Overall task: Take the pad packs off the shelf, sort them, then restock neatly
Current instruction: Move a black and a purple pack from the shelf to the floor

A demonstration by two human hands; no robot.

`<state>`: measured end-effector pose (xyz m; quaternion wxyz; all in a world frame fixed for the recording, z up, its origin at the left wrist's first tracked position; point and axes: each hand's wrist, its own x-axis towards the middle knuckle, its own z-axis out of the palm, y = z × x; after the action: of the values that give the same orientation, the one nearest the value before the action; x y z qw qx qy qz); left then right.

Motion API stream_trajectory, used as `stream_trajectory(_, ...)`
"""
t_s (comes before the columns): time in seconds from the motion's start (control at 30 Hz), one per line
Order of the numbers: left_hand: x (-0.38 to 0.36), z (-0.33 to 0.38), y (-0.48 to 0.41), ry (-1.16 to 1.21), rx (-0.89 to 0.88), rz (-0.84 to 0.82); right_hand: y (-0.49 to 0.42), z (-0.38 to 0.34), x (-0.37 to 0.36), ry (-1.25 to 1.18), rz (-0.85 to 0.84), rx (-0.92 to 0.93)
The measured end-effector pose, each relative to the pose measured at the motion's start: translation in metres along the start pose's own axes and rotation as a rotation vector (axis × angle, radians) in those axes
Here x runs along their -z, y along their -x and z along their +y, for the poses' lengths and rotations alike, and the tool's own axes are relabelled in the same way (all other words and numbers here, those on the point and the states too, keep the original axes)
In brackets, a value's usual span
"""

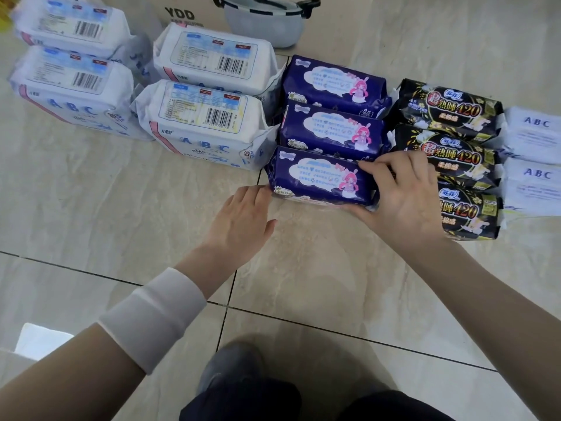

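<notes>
Pale stone floor (91, 208) with thin dark lines across it, and no shelf to be seen. Closest of all, a dark shoe (233, 369) and dark trouser legs (243, 402). Next, a white sleeve (151, 317) on the left arm.

Then the left hand (243, 214), flat with straight fingers, tips just at the left end of the nearest purple pack (318, 180). Right hand (403, 192) clamped on the right end of that same pack, fingers over the top and thumb under the near edge. Lying on the floor at the front of a row of three, tight against two more purple packs (331, 132) behind. Looks like sorting, nearly done, with restocking not yet begun.

What could go wrong:
- Too hard a push from the left: a crooked pack, or a bumped row behind.
- Soft, shiny wrapping, so easy to lose hold of.
- Right wrist just above the closest black pack (473, 214), so easy to knock it sideways when lifting away.

On the purple ones, a pink-haired cartoon girl with rabbit ears, and an "8". To the right, black packs (449, 107) with a big "420" and Chinese words. Past those, two small white packs (534, 132) marked "ABC". To the left, four big white packs (200, 123) with blue "ABC" on the sides and barcodes on top. Farthest back, a brown box (182, 10) marked "YDD" and a grey pot (267, 22) with black handles.
</notes>
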<state>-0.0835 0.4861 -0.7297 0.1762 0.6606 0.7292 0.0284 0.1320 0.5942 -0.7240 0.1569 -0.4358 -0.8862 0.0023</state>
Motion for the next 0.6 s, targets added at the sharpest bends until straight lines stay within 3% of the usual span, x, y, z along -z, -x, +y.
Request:
stream_trajectory(0.37,0.025,0.004,0.007,0.062,0.064,-0.062,-0.004,-0.001,0.023,-0.003,-0.033,-0.009)
stream_trajectory(0.6,0.154,0.05,0.03,0.082,0.192,-0.203,-0.034,-0.022,0.142,0.061,-0.113,-0.07)
